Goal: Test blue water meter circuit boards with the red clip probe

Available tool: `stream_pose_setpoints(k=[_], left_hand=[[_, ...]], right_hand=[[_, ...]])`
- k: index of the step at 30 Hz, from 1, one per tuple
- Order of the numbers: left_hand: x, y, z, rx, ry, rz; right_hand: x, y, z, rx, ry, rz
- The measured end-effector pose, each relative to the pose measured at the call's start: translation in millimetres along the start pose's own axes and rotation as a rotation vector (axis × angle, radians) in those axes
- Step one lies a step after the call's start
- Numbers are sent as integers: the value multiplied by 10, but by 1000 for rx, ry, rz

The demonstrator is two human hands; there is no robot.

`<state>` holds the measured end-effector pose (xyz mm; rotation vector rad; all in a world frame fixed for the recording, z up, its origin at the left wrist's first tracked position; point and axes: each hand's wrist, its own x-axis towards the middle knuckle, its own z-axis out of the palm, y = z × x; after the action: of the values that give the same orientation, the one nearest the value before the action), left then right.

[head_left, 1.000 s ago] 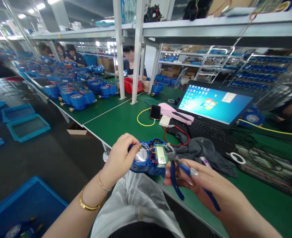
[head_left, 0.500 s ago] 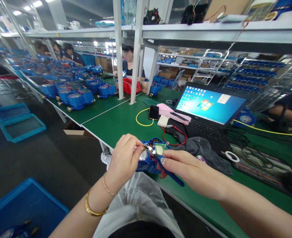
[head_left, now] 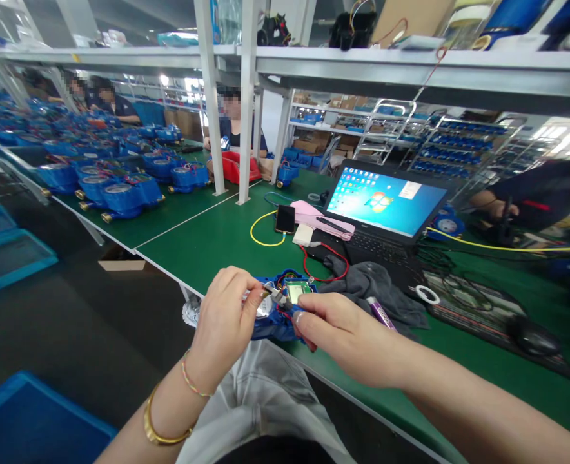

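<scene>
While L hand (head_left: 227,316) pinches small part (head_left: 265,294), R hand (head_left: 347,335) grips pliers (head_left: 280,298): blue meter (head_left: 266,332), at desk (head_left: 217,238) edge, front-left of laptop (head_left: 386,200); prob. hefty, rigid; hold by casing, wires (head_left: 284,312) prob. fragile.

The right hand (head_left: 333,328) is hiding the handles of the pliers (head_left: 278,297), while the left hand (head_left: 227,316) is covering part of the blue meter (head_left: 264,331). A brass-coloured piece (head_left: 265,294) is looking too blurred to identify; the left edge is cropping the blue tray (head_left: 67,401).
</scene>
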<state>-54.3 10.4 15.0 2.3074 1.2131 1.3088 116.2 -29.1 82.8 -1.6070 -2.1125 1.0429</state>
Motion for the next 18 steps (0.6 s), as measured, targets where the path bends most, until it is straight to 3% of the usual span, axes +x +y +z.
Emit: stream_pose_setpoints(k=[12, 18], left_hand=[[-22, 106, 85, -76, 94, -29], [-32, 179, 105, 128, 207, 63]], right_hand=[[-62, 38, 8, 138, 15, 1], [-66, 15, -22, 27, 32, 23]])
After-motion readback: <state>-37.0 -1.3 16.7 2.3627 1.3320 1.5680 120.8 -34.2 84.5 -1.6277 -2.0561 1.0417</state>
